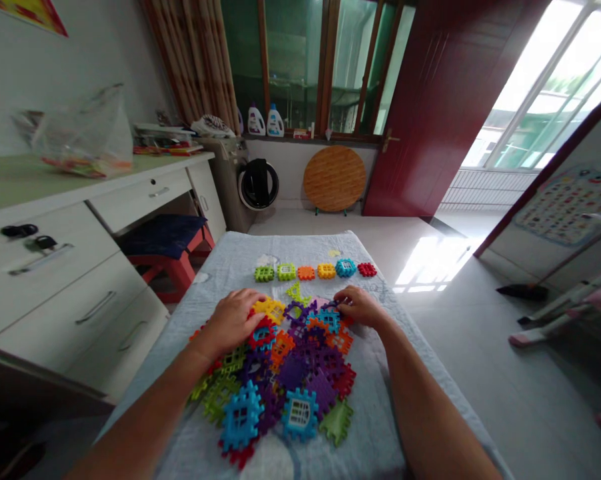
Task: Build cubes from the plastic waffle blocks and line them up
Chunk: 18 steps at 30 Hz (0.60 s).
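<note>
A heap of interlocking plastic building blocks, purple, orange, blue, green and red, lies on the cloth-covered table. At its far left side my left hand has its fingers and thumb closed around the edge of a yellow building block. A red block with a blue one lies just below that thumb. Across the heap, my right hand is curled, its fingertips at a purple building block that is mostly hidden. Beside those fingers is a blue window block. A light green triangular block lies between the hands, farther back.
Beyond the heap stands a row of several blocks, from a green one to a red one. The pale blue cloth covers the table. White drawers and a red stool are at left.
</note>
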Tool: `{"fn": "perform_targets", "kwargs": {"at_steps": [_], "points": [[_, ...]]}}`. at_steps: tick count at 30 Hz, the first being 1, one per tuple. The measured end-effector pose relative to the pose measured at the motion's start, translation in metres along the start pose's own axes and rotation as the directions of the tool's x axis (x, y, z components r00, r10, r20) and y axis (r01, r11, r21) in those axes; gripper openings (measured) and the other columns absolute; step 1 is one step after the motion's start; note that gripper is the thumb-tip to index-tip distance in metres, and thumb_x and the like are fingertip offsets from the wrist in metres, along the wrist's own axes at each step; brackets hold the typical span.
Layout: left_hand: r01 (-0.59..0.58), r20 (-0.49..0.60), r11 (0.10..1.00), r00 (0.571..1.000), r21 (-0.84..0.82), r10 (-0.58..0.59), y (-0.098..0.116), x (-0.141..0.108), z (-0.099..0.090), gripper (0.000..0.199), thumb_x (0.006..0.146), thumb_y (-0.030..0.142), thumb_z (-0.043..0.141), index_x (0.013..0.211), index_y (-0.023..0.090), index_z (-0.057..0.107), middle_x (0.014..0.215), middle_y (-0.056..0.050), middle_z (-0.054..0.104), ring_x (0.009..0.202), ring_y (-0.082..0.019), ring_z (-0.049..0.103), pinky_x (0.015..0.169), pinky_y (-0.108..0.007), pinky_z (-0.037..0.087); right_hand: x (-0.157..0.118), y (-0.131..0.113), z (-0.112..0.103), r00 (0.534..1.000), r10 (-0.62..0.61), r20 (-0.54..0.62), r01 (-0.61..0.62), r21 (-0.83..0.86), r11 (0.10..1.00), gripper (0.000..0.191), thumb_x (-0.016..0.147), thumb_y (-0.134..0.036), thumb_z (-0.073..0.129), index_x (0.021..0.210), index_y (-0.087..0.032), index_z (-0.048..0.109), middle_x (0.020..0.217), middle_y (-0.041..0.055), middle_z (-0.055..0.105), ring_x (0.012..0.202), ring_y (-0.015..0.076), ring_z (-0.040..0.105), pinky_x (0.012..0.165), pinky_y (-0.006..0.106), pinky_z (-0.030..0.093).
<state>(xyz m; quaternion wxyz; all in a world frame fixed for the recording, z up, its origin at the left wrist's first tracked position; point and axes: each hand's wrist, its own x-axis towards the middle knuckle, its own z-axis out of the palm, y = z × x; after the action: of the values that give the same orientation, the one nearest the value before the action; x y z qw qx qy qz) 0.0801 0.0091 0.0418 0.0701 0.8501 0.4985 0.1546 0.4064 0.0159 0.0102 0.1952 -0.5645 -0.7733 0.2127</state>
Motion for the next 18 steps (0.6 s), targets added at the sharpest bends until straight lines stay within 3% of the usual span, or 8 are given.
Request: {"fn": "perform_targets", "kwargs": {"at_steps": [4,8,10,13,15,18], "points": [[0.144,-0.074,0.989,0.987,-0.021,-0.145,-0.041,-0.017,0.008,0.035,0.079,0.041,0.05,0.101,0.018,0.064,0.112,-0.011,0.063,0.104,-0.027,0.056,0.096,-0.041,0.041,-0.001,-0.007,0.0,0.999,0.011,-0.043,-0.011,0.005,1.0,0.018,0.067,-0.014,0.06,0.084,-0.016,0.064,0.081,0.0025,0.061,0.073,0.0141,0.054,0.069,0.025,0.041],[0.203,-0.168,0.972,0.961,-0.117,-0.221,-0.061,-0.023,0.017,0.041,0.078,0.049,0.049,0.097,0.016,0.064,0.108,-0.013,0.064,0.105,-0.028,0.057,0.098,-0.041,0.04,-0.001,-0.004,0.005,0.991,0.108,-0.084,-0.1,0.096,0.99,0.018,0.065,-0.011,0.057,0.083,-0.017,0.058,0.069,-0.0026,0.056,0.062,0.011,0.049,0.06,0.023,0.039],[0.229,-0.138,0.951,0.956,-0.208,-0.26,-0.063,-0.025,0.017,0.044,0.078,0.053,0.05,0.099,0.017,0.063,0.108,-0.012,0.065,0.104,-0.027,0.058,0.097,-0.039,0.041,0.0,0.0,0.007,0.981,0.139,-0.136,-0.127,0.093,0.988,0.021,0.067,-0.01,0.055,0.086,-0.017,0.057,0.072,-0.0019,0.056,0.062,0.011,0.049,0.061,0.023,0.039],[0.291,-0.005,0.878,0.949,-0.38,-0.316,-0.06,-0.027,0.013,0.05,0.075,0.058,0.052,0.104,0.018,0.063,0.109,-0.008,0.067,0.103,-0.026,0.06,0.096,-0.037,0.043,-0.002,0.001,0.004,0.972,0.096,-0.213,-0.092,0.026,0.995,0.024,0.068,-0.013,0.059,0.092,-0.017,0.059,0.089,0.0033,0.057,0.074,0.0136,0.052,0.071,0.027,0.042],[0.329,0.077,0.791,0.938,-0.515,-0.339,-0.056,-0.03,0.009,0.054,0.074,0.061,0.055,0.106,0.019,0.063,0.11,-0.007,0.068,0.103,-0.026,0.061,0.094,-0.036,0.045,-0.005,-0.005,-0.001,0.989,-0.001,-0.149,0.001,0.004,1.0,0.023,0.07,-0.018,0.063,0.094,-0.018,0.062,0.094,0.0046,0.056,0.081,0.0153,0.052,0.077,0.03,0.042],[0.365,0.147,0.613,0.915,-0.701,-0.377,-0.051,-0.033,0.006,0.056,0.072,0.061,0.058,0.108,0.019,0.063,0.107,-0.005,0.069,0.098,-0.025,0.064,0.086,-0.034,0.05,-0.011,-0.02,-0.005,0.987,-0.149,0.061,0.15,-0.015,0.989,0.031,0.068,-0.028,0.07,0.098,-0.021,0.064,0.096,0.0044,0.056,0.088,0.0181,0.052,0.084,0.033,0.041]]}}
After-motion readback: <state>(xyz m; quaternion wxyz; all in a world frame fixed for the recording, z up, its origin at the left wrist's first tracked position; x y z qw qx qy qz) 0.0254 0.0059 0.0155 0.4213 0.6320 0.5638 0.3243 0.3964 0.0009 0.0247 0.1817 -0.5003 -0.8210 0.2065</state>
